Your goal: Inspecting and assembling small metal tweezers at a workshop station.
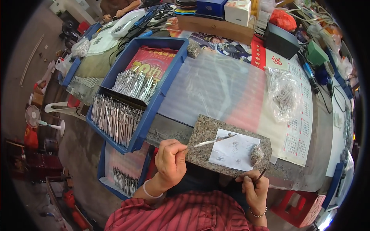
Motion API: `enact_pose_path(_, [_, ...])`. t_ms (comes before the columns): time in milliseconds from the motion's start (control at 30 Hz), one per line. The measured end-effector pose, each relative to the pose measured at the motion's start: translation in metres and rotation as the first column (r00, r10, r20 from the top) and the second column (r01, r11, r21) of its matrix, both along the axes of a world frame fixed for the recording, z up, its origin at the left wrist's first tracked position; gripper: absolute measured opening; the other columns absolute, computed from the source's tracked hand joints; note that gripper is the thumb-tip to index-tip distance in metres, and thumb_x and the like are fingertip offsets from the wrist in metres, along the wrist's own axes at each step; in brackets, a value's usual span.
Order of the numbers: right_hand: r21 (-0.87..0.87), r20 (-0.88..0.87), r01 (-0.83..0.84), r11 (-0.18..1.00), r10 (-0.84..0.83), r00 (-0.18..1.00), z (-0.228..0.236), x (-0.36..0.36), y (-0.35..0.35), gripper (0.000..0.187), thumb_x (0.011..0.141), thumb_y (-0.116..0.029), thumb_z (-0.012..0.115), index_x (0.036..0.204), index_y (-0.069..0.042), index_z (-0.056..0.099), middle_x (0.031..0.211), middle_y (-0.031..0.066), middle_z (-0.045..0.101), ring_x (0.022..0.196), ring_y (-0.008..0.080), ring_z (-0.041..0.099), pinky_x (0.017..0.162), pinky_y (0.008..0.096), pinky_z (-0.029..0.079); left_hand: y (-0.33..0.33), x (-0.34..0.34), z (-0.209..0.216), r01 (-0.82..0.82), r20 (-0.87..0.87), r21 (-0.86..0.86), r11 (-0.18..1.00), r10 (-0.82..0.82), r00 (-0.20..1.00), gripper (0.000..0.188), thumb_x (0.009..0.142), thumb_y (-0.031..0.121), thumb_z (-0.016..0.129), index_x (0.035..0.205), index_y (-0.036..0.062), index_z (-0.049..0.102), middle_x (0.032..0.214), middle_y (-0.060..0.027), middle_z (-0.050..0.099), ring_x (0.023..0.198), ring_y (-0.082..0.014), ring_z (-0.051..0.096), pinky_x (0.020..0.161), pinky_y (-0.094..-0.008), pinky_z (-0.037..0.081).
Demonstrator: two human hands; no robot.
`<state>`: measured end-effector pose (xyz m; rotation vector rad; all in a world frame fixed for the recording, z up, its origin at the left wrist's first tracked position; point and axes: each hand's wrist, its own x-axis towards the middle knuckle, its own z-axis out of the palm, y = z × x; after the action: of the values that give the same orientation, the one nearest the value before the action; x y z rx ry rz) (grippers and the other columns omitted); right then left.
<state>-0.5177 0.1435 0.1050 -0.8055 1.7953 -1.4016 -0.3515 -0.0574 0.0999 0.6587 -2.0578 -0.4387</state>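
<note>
My left hand (pixel 170 161) is closed in a pinch beside the near left edge of a speckled stone slab (pixel 200 131). Whatever its fingertips hold is too small to name. Just beyond them a slim silver-white stick with a dark tip (pixel 214 141) lies across the slab and a white paper (pixel 231 156). Tiny thin bits are scattered on that paper, and a small clear bag of fine pieces (pixel 257 154) sits at its right side. At the slab's near right corner, my right hand (pixel 256 188) grips a thin dark stick-like tool (pixel 260 175), pointing up and right.
A blue bin (pixel 143 134) with many slender silver pieces stands left; a lower blue bin (pixel 103 169) holds more. A plastic bag of pale sticks (pixel 285 96) lies on the calendar sheet (pixel 300 127). A red stool (pixel 296 208) stands lower right. Another person's hand (pixel 120 13) shows far left.
</note>
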Motion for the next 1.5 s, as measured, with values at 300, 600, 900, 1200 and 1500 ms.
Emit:
enact_pose_path(300, [0.023, -0.061, 0.021, 1.000, -0.020, 0.998, 0.003, 0.006, -0.002, 0.010, 0.091, 0.000, 0.049, 0.089, 0.003, 0.058, 0.076, 0.0094, 0.067, 0.051, 0.0045, 0.049, 0.048, 0.0181, 0.039, -0.034, -0.007, -0.015, -0.037, 0.026, -0.045, 0.998, 0.038, 0.999, 0.013, 0.082, -0.001, 0.064, 0.091, 0.0016, 0.054, 0.083, -0.0143, 0.056, 0.074, -0.0309, 0.058, 0.064, -0.0366, 0.048])
enact_pose_path(600, [0.029, -0.036, 0.058, 0.998, -0.057, 0.998, -0.001, 0.009, -0.002, 0.009, 0.089, -0.001, 0.052, 0.086, 0.003, 0.059, 0.074, 0.0085, 0.066, 0.051, 0.0048, 0.049, 0.047, 0.0185, 0.039, -0.109, -0.046, -0.026, -0.126, -0.034, 0.173, 0.977, 0.133, 0.991, 0.007, 0.086, 0.000, 0.059, 0.089, -0.0007, 0.052, 0.081, -0.0159, 0.054, 0.070, -0.0330, 0.055, 0.061, -0.0379, 0.045])
enact_pose_path(900, [-0.144, -0.359, -0.042, 0.989, -0.012, 0.933, 0.026, 0.009, -0.016, 0.007, 0.089, -0.008, 0.061, 0.086, -0.002, 0.063, 0.066, 0.0098, 0.059, 0.052, 0.0182, 0.054, 0.050, 0.0291, 0.042, -0.090, -0.044, -0.036, -0.104, 0.314, 0.002, 0.995, 0.098, 0.944, 0.010, 0.079, 0.007, 0.066, 0.077, 0.0028, 0.056, 0.075, -0.0123, 0.057, 0.075, -0.0326, 0.056, 0.067, -0.0420, 0.043])
enact_pose_path(1200, [-0.022, -0.362, -0.032, 0.999, 0.022, 0.932, 0.021, 0.003, -0.001, 0.004, 0.086, -0.005, 0.061, 0.086, -0.001, 0.062, 0.071, 0.0138, 0.061, 0.063, 0.0265, 0.060, 0.059, 0.0338, 0.045, -0.023, -0.012, 0.086, 0.418, -0.051, 0.522, 0.743, -0.462, 0.885, 0.010, 0.085, 0.002, 0.063, 0.095, -0.0004, 0.063, 0.090, -0.0095, 0.062, 0.086, -0.0199, 0.060, 0.076, -0.0283, 0.046])
enact_pose_path(1500, [-0.003, -0.136, 0.057, 0.998, -0.057, 0.989, -0.025, 0.010, 0.003, 0.010, 0.088, 0.000, 0.053, 0.081, 0.000, 0.060, 0.071, 0.0062, 0.064, 0.048, 0.0058, 0.048, 0.045, 0.0195, 0.037, 0.060, -0.067, 0.180, 0.797, -0.612, 0.595, -0.102, -0.701, 0.367, 0.017, 0.080, 0.005, 0.056, 0.096, 0.0006, 0.060, 0.090, -0.0144, 0.063, 0.085, -0.0283, 0.062, 0.073, -0.0356, 0.047])
